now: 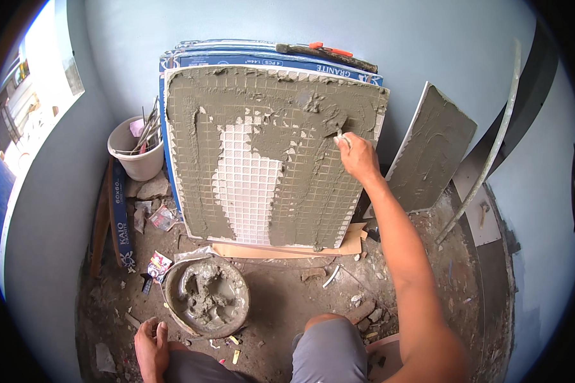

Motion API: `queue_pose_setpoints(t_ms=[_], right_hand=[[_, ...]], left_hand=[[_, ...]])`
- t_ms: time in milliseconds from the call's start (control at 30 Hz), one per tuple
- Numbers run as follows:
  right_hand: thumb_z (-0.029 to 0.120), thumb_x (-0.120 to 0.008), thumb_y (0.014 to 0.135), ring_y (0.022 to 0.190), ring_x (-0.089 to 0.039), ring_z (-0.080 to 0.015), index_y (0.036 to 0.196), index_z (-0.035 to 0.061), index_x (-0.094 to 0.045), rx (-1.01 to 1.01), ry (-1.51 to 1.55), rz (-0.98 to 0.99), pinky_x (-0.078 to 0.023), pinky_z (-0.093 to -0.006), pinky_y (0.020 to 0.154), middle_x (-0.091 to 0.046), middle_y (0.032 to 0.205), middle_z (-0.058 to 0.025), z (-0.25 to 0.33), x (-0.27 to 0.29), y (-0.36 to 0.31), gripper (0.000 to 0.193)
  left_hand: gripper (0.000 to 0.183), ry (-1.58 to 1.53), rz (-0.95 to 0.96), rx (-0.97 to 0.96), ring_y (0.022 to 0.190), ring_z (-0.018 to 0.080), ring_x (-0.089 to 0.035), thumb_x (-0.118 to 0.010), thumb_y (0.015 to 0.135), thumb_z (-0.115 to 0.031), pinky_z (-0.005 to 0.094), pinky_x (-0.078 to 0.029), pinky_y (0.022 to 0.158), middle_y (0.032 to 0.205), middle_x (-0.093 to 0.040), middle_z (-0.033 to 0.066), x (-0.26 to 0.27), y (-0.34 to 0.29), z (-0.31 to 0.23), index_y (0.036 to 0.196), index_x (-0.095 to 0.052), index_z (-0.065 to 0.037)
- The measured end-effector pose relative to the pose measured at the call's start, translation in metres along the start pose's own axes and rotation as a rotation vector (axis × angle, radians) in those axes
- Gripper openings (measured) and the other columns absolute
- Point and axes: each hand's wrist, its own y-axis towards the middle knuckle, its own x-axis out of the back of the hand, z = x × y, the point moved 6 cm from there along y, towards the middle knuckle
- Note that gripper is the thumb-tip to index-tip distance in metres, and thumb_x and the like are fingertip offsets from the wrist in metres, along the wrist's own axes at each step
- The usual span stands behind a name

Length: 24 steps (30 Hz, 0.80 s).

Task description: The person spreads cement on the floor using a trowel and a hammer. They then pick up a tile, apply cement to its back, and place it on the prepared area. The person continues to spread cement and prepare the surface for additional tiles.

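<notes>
A large square tile [248, 175] leans upright with its gridded back toward me. Grey mortar [198, 153] coats most of it, leaving a bare white patch left of centre. My right hand [358, 158] is closed around the handle of a small trowel [340, 129], whose blade is against the mortar at the upper right and partly hidden in it. Low at the left, my left hand [151, 348] rests by my knee, holding nothing, its fingers loosely bent. Just beyond it stands a bucket [245, 314] with wet mortar [204, 290] heaped inside.
Blue tile boxes [236, 59] stand behind the tile, with a hammer [326, 56] on top. A mortar-coated tile piece [433, 150] leans at the right, near a long thin strip [492, 153]. A white bucket [137, 165] holds sticks. Rubble and scraps [163, 217] litter the floor.
</notes>
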Motion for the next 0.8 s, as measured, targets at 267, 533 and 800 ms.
queue_pose_setpoints(t_ms=[267,533,800], right_hand=[[0.041,-0.049,0.100,0.045,-0.054,-0.0121,0.097,0.0004,-0.057,-0.484,0.995,0.066,-0.044,-0.0276,0.038,-0.056,0.065,-0.0061,0.021,-0.051,-0.009,0.042],[0.036,-0.046,0.101,0.044,-0.059,-0.0183,0.094,-0.0018,-0.058,-0.325,0.891,0.228,-0.048,-0.0326,0.040,-0.059,0.063,-0.0097,0.155,-0.140,0.032,0.041],[0.033,-0.048,0.097,0.085,-0.064,-0.0459,0.089,-0.0030,-0.066,0.000,0.530,0.286,-0.051,-0.0505,0.077,-0.065,0.085,-0.0299,0.228,-0.208,0.074,0.040]], left_hand=[[0.036,0.162,-0.003,-0.053,0.092,0.0386,-0.064,-0.064,0.088,-0.024,0.0440,-0.049,0.082,0.100,-0.065,0.0220,0.005,-0.002,-0.018,0.110,-0.063,0.004],[0.048,0.323,0.612,-0.569,0.096,0.0403,-0.063,-0.055,0.094,-0.039,0.0460,-0.051,0.086,0.109,-0.061,0.0232,-0.062,-0.041,-0.150,0.119,-0.058,0.002],[0.039,0.310,0.806,-0.625,0.099,0.0395,-0.064,-0.055,0.093,-0.033,0.0475,-0.052,0.085,0.113,-0.060,0.0230,-0.162,-0.048,-0.129,0.112,-0.060,0.001]])
